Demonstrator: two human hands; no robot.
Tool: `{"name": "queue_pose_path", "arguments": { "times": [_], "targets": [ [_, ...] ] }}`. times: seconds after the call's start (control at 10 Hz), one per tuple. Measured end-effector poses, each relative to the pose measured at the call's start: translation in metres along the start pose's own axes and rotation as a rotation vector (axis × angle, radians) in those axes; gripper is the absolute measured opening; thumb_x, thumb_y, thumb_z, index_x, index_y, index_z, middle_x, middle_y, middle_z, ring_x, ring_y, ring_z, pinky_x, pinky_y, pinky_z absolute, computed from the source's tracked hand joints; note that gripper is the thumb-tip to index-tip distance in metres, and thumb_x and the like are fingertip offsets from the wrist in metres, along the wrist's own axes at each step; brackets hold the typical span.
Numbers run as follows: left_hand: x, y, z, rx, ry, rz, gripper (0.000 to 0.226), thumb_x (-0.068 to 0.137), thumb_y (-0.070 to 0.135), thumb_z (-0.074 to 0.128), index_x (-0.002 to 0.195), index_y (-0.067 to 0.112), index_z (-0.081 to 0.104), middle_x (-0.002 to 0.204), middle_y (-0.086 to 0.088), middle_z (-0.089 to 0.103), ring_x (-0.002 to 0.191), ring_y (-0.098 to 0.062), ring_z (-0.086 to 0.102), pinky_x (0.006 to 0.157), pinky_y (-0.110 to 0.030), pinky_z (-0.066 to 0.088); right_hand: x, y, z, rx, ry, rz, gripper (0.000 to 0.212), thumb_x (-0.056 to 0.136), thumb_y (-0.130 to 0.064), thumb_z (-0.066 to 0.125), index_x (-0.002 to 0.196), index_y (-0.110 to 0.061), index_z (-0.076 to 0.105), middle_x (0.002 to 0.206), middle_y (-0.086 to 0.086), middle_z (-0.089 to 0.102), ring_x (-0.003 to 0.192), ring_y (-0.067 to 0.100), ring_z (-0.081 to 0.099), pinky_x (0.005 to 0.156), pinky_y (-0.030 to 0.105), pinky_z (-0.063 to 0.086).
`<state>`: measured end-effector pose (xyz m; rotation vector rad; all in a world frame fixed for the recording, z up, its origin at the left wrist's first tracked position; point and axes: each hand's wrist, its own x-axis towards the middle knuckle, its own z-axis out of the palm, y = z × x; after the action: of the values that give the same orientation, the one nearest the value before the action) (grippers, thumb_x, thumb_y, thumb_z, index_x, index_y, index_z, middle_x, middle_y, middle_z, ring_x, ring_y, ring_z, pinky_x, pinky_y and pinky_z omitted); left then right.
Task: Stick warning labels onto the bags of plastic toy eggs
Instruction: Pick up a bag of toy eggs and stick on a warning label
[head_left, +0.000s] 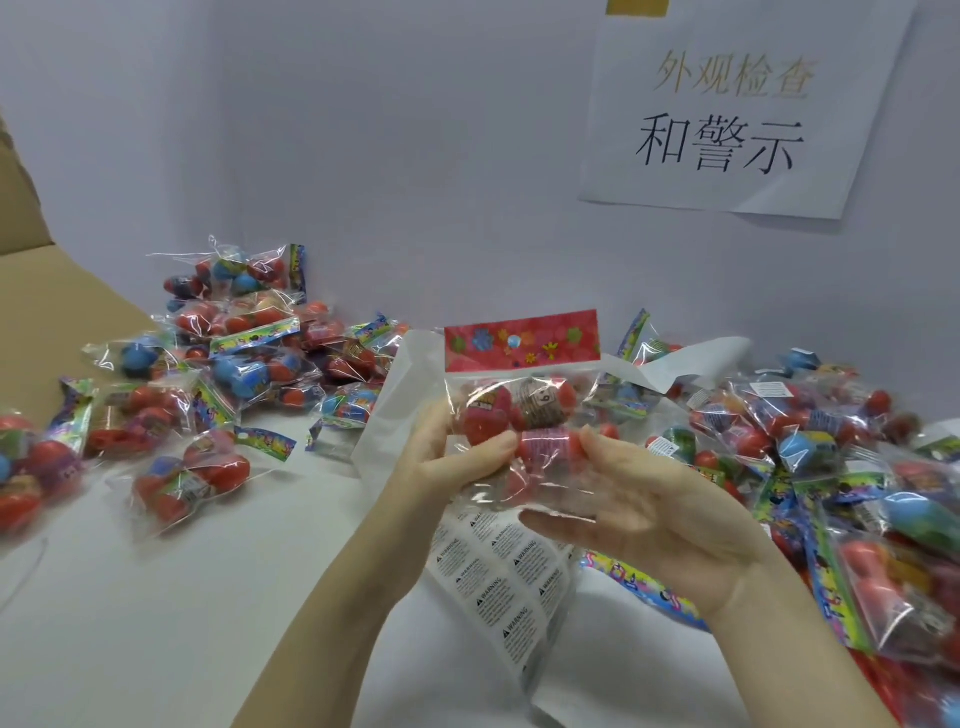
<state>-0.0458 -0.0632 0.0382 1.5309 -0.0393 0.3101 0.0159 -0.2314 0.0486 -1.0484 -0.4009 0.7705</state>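
Above the white table (156, 597), both hands hold one bag of toy eggs (524, 415) upright. The left hand (441, 462) pinches its left side; the right hand (639, 509) cups it underneath, thumb curled on top. A sheet of warning labels (498, 582) lies just below.

A bag of toy eggs (519, 410) was held up at the centre of the frame between the left hand (447, 457) on its left and the right hand (644, 499) under and to its right. Below it lay a sheet of warning labels (498, 582) on the table (156, 597). Heaps of bags lay at the left (218, 364) and the right (831, 467) (the right one nearer the lower edge), with a cardboard box (31, 291) at the far left and a paper sign (737, 114) on the wall in the upper right.
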Motion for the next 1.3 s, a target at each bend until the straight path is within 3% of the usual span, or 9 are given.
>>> {"name": "queue_pose_path", "arguments": {
  "times": [0.2, 0.3, 0.4, 0.6, 0.8, 1.0, 1.1, 1.2, 1.3],
  "targets": [
    [0.009, -0.006, 0.001, 0.003, 0.509, 0.108, 0.031, 0.075, 0.045, 0.064, 0.103, 0.039, 0.052, 0.121, 0.010, 0.055, 0.105, 0.001, 0.051, 0.079, -0.016, 0.037, -0.001, -0.016, -0.002, 0.369, 0.161, -0.495, 0.040, 0.061, -0.034, 0.073, 0.096, -0.014, 0.072, 0.104, 0.006, 0.071, 0.100, 0.021, 0.066, 0.082, 0.039, 0.055],
    [0.012, -0.009, -0.022, 0.112, 0.849, 0.162, 0.010, 0.084, 0.028, 0.064, 0.090, 0.033, 0.058, 0.115, -0.001, 0.061, 0.109, -0.016, 0.054, 0.093, -0.035, 0.044, 0.004, -0.013, -0.007, 0.315, 0.248, -0.494, 0.113, 0.033, -0.062, 0.074, 0.134, -0.026, 0.039, 0.129, 0.006, 0.054, 0.109, 0.020, 0.056, 0.085, 0.041, 0.050],
    [0.018, -0.006, -0.060, 0.491, 0.913, 0.013, 0.029, 0.075, 0.039, 0.063, 0.098, 0.021, 0.061, 0.119, -0.011, 0.059, 0.115, -0.030, 0.050, 0.103, -0.049, 0.036, 0.011, 0.003, 0.001, -0.168, 0.369, -0.328, 0.111, 0.041, -0.048, 0.079, 0.139, -0.029, 0.031, 0.135, -0.009, 0.045, 0.108, 0.006, 0.053, 0.080, 0.018, 0.049],
    [0.013, -0.020, -0.135, 1.370, 0.537, -0.723, 0.077, 0.080, 0.068, 0.048, 0.138, 0.019, 0.035, 0.153, -0.015, 0.017, 0.141, -0.034, 0.011, 0.109, -0.057, 0.013, 0.013, 0.021, -0.004, -1.846, 0.606, -0.242, 0.062, 0.083, -0.058, 0.052, 0.139, -0.039, 0.034, 0.154, -0.013, 0.018, 0.138, 0.008, 0.021, 0.108, 0.034, 0.015],
    [-0.009, -0.042, -0.149, 1.477, 0.658, -0.501, 0.046, 0.095, 0.041, 0.045, 0.136, 0.022, 0.041, 0.132, -0.010, 0.049, 0.121, -0.032, 0.043, 0.091, -0.041, 0.039, 0.011, 0.021, 0.002, -1.786, 0.670, -0.295, 0.043, 0.084, -0.060, 0.047, 0.120, -0.037, 0.056, 0.127, -0.019, 0.055, 0.119, 0.007, 0.044, 0.093, 0.031, 0.021],
    [-0.013, -0.016, -0.127, 1.043, 0.918, -0.189, 0.047, 0.092, 0.053, 0.039, 0.099, 0.009, 0.054, 0.094, -0.015, 0.060, 0.095, -0.037, 0.055, 0.076, -0.036, 0.040, 0.012, 0.021, 0.004, -1.768, 0.722, -0.378, 0.039, 0.082, -0.053, 0.056, 0.113, -0.031, 0.063, 0.117, -0.012, 0.063, 0.110, 0.013, 0.052, 0.090, 0.033, 0.024],
    [-0.014, 0.021, -0.095, 0.248, 0.846, 0.039, 0.031, 0.095, 0.042, 0.044, 0.082, 0.020, 0.062, 0.079, 0.005, 0.068, 0.085, -0.020, 0.064, 0.063, -0.033, 0.051, 0.012, 0.021, 0.008, -1.552, 0.753, -0.615, 0.041, 0.077, -0.051, 0.060, 0.103, -0.021, 0.070, 0.103, -0.003, 0.070, 0.096, 0.019, 0.062, 0.091, 0.041, 0.037],
    [-0.021, 0.046, -0.051, -0.177, 0.403, 0.016, 0.042, 0.090, 0.043, 0.044, 0.060, 0.034, 0.073, 0.061, 0.016, 0.069, 0.058, 0.001, 0.066, 0.044, -0.020, 0.050, 0.009, 0.017, 0.022, -1.015, 0.645, -0.693, 0.050, 0.064, -0.075, 0.059, 0.091, -0.034, 0.068, 0.086, -0.020, 0.070, 0.082, -0.003, 0.062, 0.078, 0.022, 0.049],
    [-0.016, 0.042, -0.013, -0.166, 0.072, 0.009, 0.030, 0.082, 0.048, 0.053, 0.082, 0.028, 0.075, 0.076, 0.005, 0.074, 0.060, -0.003, 0.066, 0.047, -0.019, 0.051, 0.006, 0.012, 0.029, -0.646, 0.383, -0.517, 0.085, 0.038, -0.089, 0.055, 0.098, -0.030, 0.068, 0.094, -0.020, 0.070, 0.088, -0.005, 0.063, 0.068, 0.005, 0.046]
  ]
}}
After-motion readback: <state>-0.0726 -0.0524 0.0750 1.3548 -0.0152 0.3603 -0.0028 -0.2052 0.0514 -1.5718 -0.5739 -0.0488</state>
